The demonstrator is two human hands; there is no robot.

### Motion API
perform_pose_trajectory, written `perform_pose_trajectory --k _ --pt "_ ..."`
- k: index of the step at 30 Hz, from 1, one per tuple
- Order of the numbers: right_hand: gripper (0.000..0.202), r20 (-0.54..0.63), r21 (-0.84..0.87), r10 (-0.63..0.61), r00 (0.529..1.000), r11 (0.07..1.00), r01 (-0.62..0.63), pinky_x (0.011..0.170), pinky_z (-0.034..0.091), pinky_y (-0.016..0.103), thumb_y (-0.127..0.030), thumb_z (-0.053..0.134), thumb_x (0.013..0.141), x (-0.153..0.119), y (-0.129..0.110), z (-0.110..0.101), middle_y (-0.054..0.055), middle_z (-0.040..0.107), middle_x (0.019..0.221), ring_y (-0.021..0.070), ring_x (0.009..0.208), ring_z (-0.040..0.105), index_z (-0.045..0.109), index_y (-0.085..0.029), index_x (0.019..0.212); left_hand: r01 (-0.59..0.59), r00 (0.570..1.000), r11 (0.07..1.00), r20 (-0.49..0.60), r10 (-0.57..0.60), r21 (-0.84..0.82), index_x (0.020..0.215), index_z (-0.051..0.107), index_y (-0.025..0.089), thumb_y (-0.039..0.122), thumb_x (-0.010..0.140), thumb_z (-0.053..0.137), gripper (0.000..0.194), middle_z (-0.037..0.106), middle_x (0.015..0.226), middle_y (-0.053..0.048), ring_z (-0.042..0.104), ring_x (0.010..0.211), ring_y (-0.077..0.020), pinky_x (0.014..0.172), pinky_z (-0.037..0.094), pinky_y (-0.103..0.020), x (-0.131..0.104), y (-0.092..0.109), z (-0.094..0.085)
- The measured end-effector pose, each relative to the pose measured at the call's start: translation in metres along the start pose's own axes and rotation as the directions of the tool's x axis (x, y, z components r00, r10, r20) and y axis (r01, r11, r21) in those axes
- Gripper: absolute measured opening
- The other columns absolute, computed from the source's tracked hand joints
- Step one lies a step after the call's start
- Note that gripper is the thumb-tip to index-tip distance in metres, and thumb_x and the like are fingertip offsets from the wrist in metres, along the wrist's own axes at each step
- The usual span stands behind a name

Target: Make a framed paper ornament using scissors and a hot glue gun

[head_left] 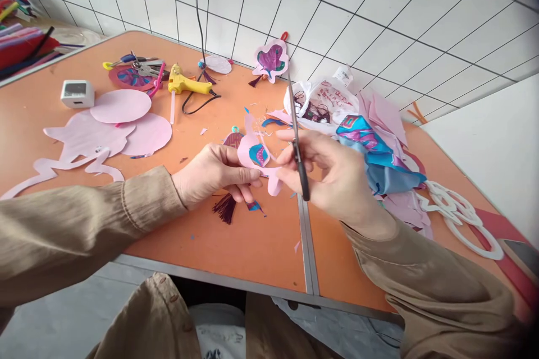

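Between both hands, over the middle of the table, is a pink foam cutout (pixel 248 147) with a blue and magenta patch showing in it. My left hand (pixel 219 173) pinches its lower left edge between thumb and fingers. My right hand (pixel 332 171) has a pair of scissors (pixel 300 165) in it, blades pointing up and away, while its thumb and fingertip touch the cutout's right end. Beneath the left hand lie a dark tassel (pixel 225 208) and a blue scrap (pixel 254 206). A round patterned piece (pixel 233 139) is partly hidden behind the cutout.
A yellow glue gun (pixel 189 83), keys (pixel 147 69) and a white box (pixel 78 93) lie at the back left near pink foam shapes (pixel 95 134). A finished-looking pink ornament (pixel 270 60) leans on the tiled wall. Blue fabric (pixel 383 162), a plastic bag (pixel 337 95) and white foam loops (pixel 458 213) crowd the right.
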State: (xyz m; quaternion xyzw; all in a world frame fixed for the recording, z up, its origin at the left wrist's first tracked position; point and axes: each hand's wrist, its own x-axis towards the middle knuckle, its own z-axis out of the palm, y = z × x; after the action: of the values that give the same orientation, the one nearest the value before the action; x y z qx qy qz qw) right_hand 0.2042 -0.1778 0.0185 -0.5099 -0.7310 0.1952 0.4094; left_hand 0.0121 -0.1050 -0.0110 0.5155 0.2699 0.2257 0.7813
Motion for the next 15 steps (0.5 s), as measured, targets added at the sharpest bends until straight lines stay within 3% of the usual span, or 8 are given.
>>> perform_pose_trajectory --k 2,7,10,15 --pt "0.035 -0.005 -0.124 -0.065 0.998 0.99 0.064 0.055 0.043 0.029 -0.021 0.071 0.078 0.0 -0.004 -0.012 -0.002 0.063 0.077 0.0135 0.064 0.058 0.062 -0.027 0.112 -0.033 0.999 0.999 -0.04 0.033 0.0 0.07 0.071 0.007 0.017 0.071 0.081 0.014 0.071 0.062 -0.005 0.066 0.048 -0.0116 0.044 0.053 -0.016 0.002 0.0 -0.002" --pt "0.021 0.251 -0.292 -0.144 0.957 0.931 0.217 0.049 0.041 0.028 -0.028 0.074 0.078 0.0 -0.01 -0.038 -0.003 0.06 0.065 0.0119 0.054 0.05 0.064 -0.025 0.095 -0.157 0.982 0.986 -0.095 0.161 0.049 0.076 0.071 0.007 0.018 0.077 0.074 0.011 0.07 0.058 -0.005 0.065 0.047 -0.0114 0.046 0.054 -0.017 0.004 0.0 -0.007" --pt "0.013 0.327 -0.347 -0.181 0.927 0.89 0.296 0.046 0.039 0.026 -0.027 0.073 0.078 -0.001 -0.008 -0.039 -0.003 0.056 0.061 0.0099 0.051 0.047 0.064 -0.021 0.084 -0.197 0.973 0.977 -0.104 0.205 0.079 0.072 0.07 0.008 0.014 0.076 0.073 0.008 0.068 0.052 -0.003 0.062 0.043 -0.0098 0.045 0.052 -0.016 0.004 0.003 -0.007" --pt "0.009 0.371 -0.434 -0.111 0.922 0.857 0.278 0.048 0.036 0.024 -0.019 0.069 0.078 -0.003 -0.002 -0.034 -0.004 0.054 0.059 0.0088 0.05 0.047 0.061 -0.019 0.074 -0.233 0.965 0.966 -0.094 0.244 0.117 0.074 0.071 0.008 0.013 0.072 0.074 0.006 0.067 0.052 -0.002 0.059 0.042 -0.0088 0.044 0.051 -0.017 0.002 0.006 -0.006"
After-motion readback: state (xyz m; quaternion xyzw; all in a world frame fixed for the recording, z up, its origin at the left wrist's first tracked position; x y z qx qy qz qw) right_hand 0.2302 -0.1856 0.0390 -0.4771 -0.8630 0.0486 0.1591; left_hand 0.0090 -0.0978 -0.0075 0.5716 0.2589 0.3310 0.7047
